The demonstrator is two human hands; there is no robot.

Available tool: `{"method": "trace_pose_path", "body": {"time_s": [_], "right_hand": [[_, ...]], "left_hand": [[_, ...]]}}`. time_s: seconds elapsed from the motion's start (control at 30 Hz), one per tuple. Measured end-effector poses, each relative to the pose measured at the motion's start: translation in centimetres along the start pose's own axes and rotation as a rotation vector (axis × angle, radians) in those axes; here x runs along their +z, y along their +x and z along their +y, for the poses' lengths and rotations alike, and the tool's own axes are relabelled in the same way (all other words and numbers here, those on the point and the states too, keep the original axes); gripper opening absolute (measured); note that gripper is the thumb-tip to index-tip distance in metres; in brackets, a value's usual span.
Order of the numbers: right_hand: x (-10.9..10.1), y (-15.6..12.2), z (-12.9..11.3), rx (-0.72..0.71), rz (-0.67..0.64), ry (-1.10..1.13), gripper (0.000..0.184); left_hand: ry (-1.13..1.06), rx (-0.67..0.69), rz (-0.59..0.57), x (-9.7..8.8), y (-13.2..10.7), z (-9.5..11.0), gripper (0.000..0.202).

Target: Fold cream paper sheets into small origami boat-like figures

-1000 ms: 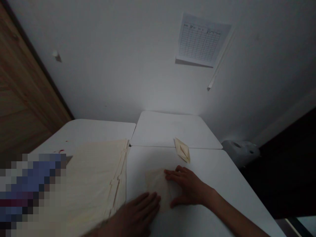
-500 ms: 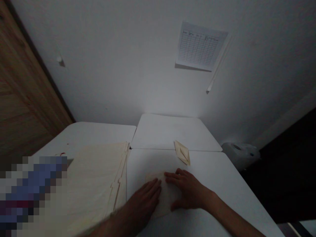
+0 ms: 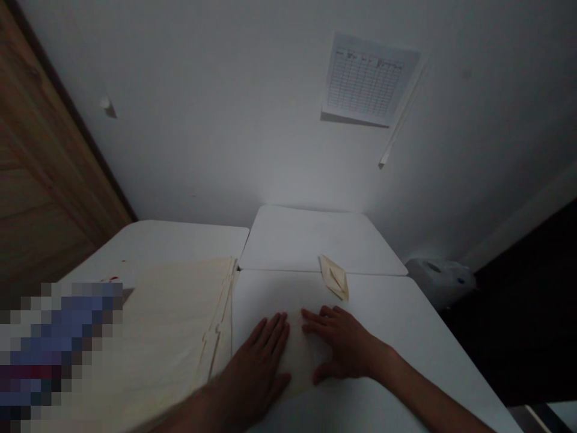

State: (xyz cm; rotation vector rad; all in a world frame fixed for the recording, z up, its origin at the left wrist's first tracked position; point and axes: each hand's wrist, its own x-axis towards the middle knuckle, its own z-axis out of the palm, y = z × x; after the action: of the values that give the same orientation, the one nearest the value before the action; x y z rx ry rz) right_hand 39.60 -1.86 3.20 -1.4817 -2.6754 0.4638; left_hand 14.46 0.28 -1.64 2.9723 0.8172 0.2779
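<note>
Between the left hand (image 3: pixel 255 364) and right hand (image 3: pixel 340 349) lies cream paper (image 3: pixel 296 355).

Count: 2 hands, L hand (image 3: pixel 255 364) & R hand (image 3: pixel 342 349), both flat on 1 sheet (image 3: pixel 295 352) of pale paper. 1 folded paper (image 3: pixel 334 278) nearby. 1 paper stack (image 3: pixel 174 319) to the L, no. of sheets can't tell, edges look stepped. 3 white tables: L table (image 3: pixel 153 243), back table (image 3: pixel 315 240), front table (image 3: pixel 383 310). 2 tiny red spots (image 3: pixel 113 279) on L table. 1 wall (image 3: pixel 234 120) w/ 1 printed chart (image 3: pixel 369 81), 1 thin white strip (image 3: pixel 402 114), 1 small peg (image 3: pixel 106 105). 1 wood panel (image 3: pixel 45 150). 1 white bag (image 3: pixel 439 279), kind unclear. 1 blurred patch (image 3: pixel 58 355), hides what's there.
</note>
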Motion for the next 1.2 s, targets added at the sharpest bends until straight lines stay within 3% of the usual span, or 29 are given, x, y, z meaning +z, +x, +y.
{"method": "trace_pose_path", "body": {"time_s": [0.33,0.6,0.93,1.03,1.13,1.2], "right_hand": [[-0.3,0.2,-0.2,-0.003,-0.017,-0.025,0.077],[-0.2,0.3,0.0,0.026,-0.033,0.006,0.081],[-0.3,0.1,0.0,0.021,-0.033,0.014,0.080],[-0.2,0.3,0.1,0.025,-0.021,0.034,0.080],[-0.1,0.4,0.2,0.020,-0.002,0.065,0.080],[-0.1,0.5,0.2,0.023,0.007,0.090,0.080]], "left_hand": [[-0.026,-0.010,0.007,-0.2,-0.1,0.0,0.067],[0.041,-0.069,0.043,0.6,-1.6,0.0,0.069],[0.021,-0.086,0.002,-1.0,-1.9,0.0,0.067],[-0.019,-0.117,0.000,-1.5,-0.8,-0.3,0.054],[-0.077,-0.269,-0.017,-1.8,1.1,-0.9,0.027],[-0.117,-0.321,0.001,-1.9,2.4,-1.5,0.020]]}}
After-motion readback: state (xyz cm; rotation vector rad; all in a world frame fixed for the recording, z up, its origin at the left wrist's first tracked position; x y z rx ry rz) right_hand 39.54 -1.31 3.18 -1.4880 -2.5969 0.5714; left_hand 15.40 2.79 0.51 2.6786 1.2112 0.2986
